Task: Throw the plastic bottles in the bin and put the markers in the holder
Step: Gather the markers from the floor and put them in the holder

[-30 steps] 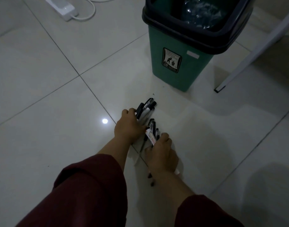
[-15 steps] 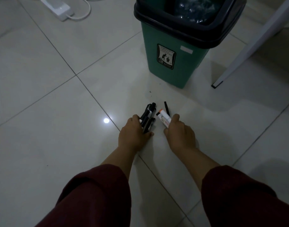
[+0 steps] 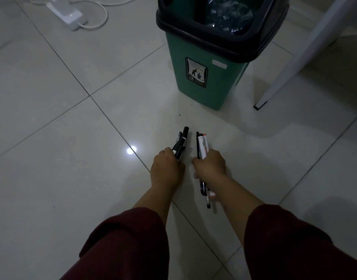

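Your left hand (image 3: 167, 170) is curled into a fist around a small bundle of black-capped markers (image 3: 180, 144), whose ends stick out past your knuckles toward the bin, fanned slightly apart; how many there are in that bundle you cannot tell in this dim light. Just beside it, to its right and not touching it, your right hand (image 3: 211, 165) is clenched around a second bundle, a white-barrelled marker with an orange band (image 3: 204, 145) lying against a slim black marker (image 3: 198, 144); their front ends point ahead of your fingers and their tail ends (image 3: 207, 196) poke out behind your wrist, low over the floor. Both hands are down close to the glossy pale grey tiled floor (image 3: 62, 158), and whether the knuckles rest on it is not clear. Straight ahead of both hands, well apart from them, stands the green plastic bin with a black rim (image 3: 204, 77), a white-and-black litter sticker (image 3: 196, 72) on the face toward you; inside its open top you can make out crumpled clear plastic bottles (image 3: 228, 15). Ahead and to the right of your right hand, beside the bin, a slanted white furniture leg with a dark foot (image 3: 282, 69) meets the floor. Far ahead and to the left of your left hand lies a white power strip with a looped white cable (image 3: 66, 14). A small bright light reflection (image 3: 131, 150) sits on the tile just left of your left hand. Dark maroon sleeves (image 3: 129, 239) cover both forearms up to near the wrists
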